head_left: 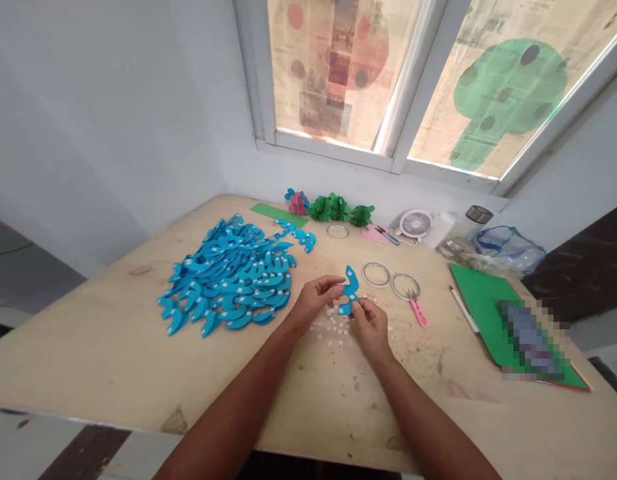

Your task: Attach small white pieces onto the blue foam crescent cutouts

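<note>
Holding: we see both hands pinched shut on one blue curved piece (349, 288), just below the middle of the frame. The left hand (313, 300) grips its upper side and the right hand (369, 323) its lower end, a little above the surface (113, 347).
Under the hands: small white squares (333, 330) lie loose and scattered.
Done, as we judge: the blue heap (228, 277) left of centre, with many pieces carrying white squares, looks like the finished lot.
Left to do: we see no stock of bare blue pieces, so we cannot tell how many are to come; the loose squares suggest more.
Right of the hands: two rings (376, 274) and pink scissors (417, 310) lie near, and a green sheet (481, 300) lies further right.
Far edge: a small fan (415, 223) and green paper shapes (338, 208) sit by the wall at upper centre.
Open room: we find bare surface at lower left and lower centre.
Edges: the near edge runs along the bottom under the forearms, and the heap crowds the left hand's side.
</note>
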`<state>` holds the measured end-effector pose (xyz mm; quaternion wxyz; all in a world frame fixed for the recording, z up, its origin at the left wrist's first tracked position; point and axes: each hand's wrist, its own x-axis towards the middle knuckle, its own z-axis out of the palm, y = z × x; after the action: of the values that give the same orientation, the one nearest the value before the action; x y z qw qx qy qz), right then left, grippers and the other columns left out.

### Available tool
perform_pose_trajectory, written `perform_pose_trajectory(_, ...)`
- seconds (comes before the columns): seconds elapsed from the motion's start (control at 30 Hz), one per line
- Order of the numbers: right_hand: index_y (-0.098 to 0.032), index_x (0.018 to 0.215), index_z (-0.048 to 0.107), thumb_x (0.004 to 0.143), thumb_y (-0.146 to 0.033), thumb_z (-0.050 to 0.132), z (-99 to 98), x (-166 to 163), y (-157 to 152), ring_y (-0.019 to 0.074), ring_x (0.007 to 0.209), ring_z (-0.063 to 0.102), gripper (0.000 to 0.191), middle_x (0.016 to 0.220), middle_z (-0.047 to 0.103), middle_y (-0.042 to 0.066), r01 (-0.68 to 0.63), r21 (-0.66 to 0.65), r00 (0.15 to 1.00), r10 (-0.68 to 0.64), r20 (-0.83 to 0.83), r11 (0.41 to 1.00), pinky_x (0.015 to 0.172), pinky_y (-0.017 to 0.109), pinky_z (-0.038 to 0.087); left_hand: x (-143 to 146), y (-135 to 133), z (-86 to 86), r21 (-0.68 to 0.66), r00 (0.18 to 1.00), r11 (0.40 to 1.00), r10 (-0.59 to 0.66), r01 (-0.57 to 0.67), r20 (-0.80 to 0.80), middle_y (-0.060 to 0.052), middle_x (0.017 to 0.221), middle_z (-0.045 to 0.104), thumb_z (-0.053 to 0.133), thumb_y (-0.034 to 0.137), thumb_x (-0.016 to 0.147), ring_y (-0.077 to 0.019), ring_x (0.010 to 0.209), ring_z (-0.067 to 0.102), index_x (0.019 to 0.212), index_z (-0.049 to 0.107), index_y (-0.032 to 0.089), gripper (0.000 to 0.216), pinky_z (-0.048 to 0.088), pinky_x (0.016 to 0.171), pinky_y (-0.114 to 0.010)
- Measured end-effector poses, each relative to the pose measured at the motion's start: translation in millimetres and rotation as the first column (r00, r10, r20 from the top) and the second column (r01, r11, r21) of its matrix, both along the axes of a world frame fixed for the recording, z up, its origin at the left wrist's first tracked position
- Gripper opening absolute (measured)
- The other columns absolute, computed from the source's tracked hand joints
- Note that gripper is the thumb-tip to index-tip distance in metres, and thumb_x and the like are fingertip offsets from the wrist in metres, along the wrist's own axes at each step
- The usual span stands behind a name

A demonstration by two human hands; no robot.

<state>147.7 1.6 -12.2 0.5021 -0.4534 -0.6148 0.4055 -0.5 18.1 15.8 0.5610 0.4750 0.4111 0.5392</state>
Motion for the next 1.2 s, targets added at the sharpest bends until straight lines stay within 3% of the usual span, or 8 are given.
perform_pose_trajectory(0.1, -0.017, 0.063, 0.057, 0.082, -0.039, 0.048, 2.3, -2.0, -2.7, 0.0127, 0.056, 0.045, 0.03, 0.057, 0.049, -0.001, -0.041, 0.011, 0.997, 0.04, 0.064, 0.999, 0.055, 0.024, 0.034, 2.8, 2.2, -3.0, -0.023, 0.993, 1.0, 0.008, -0.005, 0.117, -0.006, 0.082, 0.065, 0.069, 0.04, 0.064, -0.0133, 0.067, 0.054, 0.087, 0.067, 0.012, 0.037, 0.044, 0.059, -0.024)
perform_pose_trajectory(0.27, -0.016, 0.064, 0.059, 0.081, -0.038, 0.049, 3.8, -4.4, -5.1, 0.0125, 0.055, 0.043, 0.03, 0.056, 0.049, -0.002, -0.087, 0.025, 0.988, 0.083, 0.134, 0.996, 0.053, 0.024, 0.032, 2.4, 5.1, -8.0, -0.111, 0.957, 0.994, 0.053, -0.022, 0.287, -0.005, 0.069, 0.063, 0.073, 0.04, 0.06, -0.0134, 0.065, 0.055, 0.076, 0.068, 0.011, 0.034, 0.045, 0.062, -0.025)
perform_pose_trajectory(0.5, -0.016, 0.065, 0.059, 0.081, -0.038, 0.048, 0.8, -6.1, -5.4, 0.0124, 0.054, 0.043, 0.029, 0.057, 0.05, -0.001, -0.098, 0.029, 0.982, 0.092, 0.165, 0.995, 0.053, 0.024, 0.032, 3.4, 3.7, -7.0, -0.099, 0.939, 0.988, 0.144, -0.118, 0.314, 0.0, 0.059, 0.057, 0.072, 0.036, 0.06, -0.0103, 0.057, 0.051, 0.062, 0.062, 0.012, 0.026, 0.04, 0.055, -0.023)
perform_pose_trajectory(0.9, -0.017, 0.062, 0.059, 0.08, -0.039, 0.05, 6.8, -9.6, -8.8, 0.0118, 0.052, 0.042, 0.03, 0.054, 0.049, -0.002, -0.119, 0.005, 0.975, 0.116, 0.188, 0.993, 0.05, 0.023, 0.032, 7.0, 6.4, -17.1, -0.1, 0.888, 0.976, 0.217, -0.193, 0.405, 0.002, 0.057, 0.053, 0.07, 0.03, 0.059, -0.0095, 0.055, 0.048, 0.06, 0.056, 0.014, 0.021, 0.039, 0.053, -0.023)
perform_pose_trajectory(1.03, -0.016, 0.063, 0.058, 0.079, -0.039, 0.05, 3.7, -8.4, -7.1, 0.011, 0.051, 0.04, 0.029, 0.053, 0.046, -0.002, -0.113, -0.011, 0.98, 0.113, 0.164, 0.994, 0.049, 0.023, 0.03, 8.2, 6.2, -16.2, -0.131, 0.904, 0.977, 0.204, -0.166, 0.376, 0.002, 0.058, 0.053, 0.071, 0.035, 0.059, -0.0092, 0.055, 0.048, 0.063, 0.057, 0.014, 0.025, 0.039, 0.051, -0.022)
perform_pose_trajectory(1.2, -0.017, 0.057, 0.052, 0.078, -0.041, 0.051, -2.0, -4.8, -1.9, 0.0104, 0.049, 0.037, 0.032, 0.049, 0.041, -0.003, -0.053, -0.043, 0.994, 0.057, 0.092, 0.998, 0.046, 0.023, 0.028, 7.1, 5.5, -14.7, -0.183, 0.959, 0.983, 0.055, -0.003, 0.279, -0.002, 0.068, 0.06, 0.068, 0.047, 0.062, -0.011, 0.058, 0.053, 0.072, 0.063, 0.013, 0.035, 0.042, 0.053, -0.023)
